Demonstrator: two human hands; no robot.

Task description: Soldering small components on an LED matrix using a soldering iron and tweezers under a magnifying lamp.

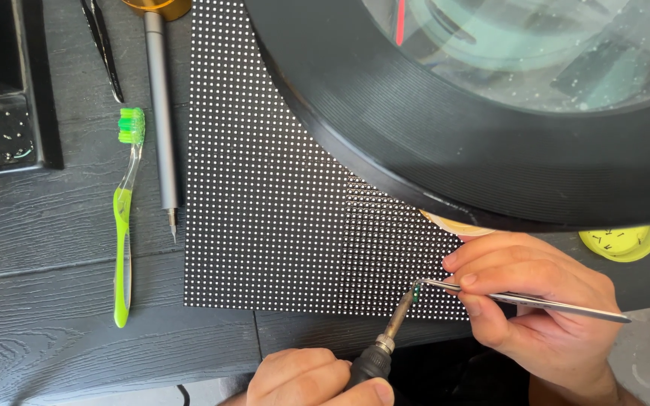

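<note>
The left hand point(314, 378) comes up from the bottom edge, its fingers curled tight round the black handle of a soldering iron point(385, 342). The iron tilts up and to the right, and its thin tip sits at the lower right part of the black panel point(265, 188) with its rows of white dots. The right hand point(528, 301) comes in from the right side. Its fingers pinch a pair of metal tweezers point(520, 297), and the bent tip meets the iron's tip right on the panel.

The panel lies flat on the dark wooden worktop point(47, 331). A big round magnifier point(490, 135) with a black rim hangs over the top right and hides that part of the panel. To the left lie a green toothbrush point(124, 218) and a grey pen-like tool point(162, 113), side by side. A yellow round thing point(624, 240) peeks out under the magnifier rim on the right.
</note>
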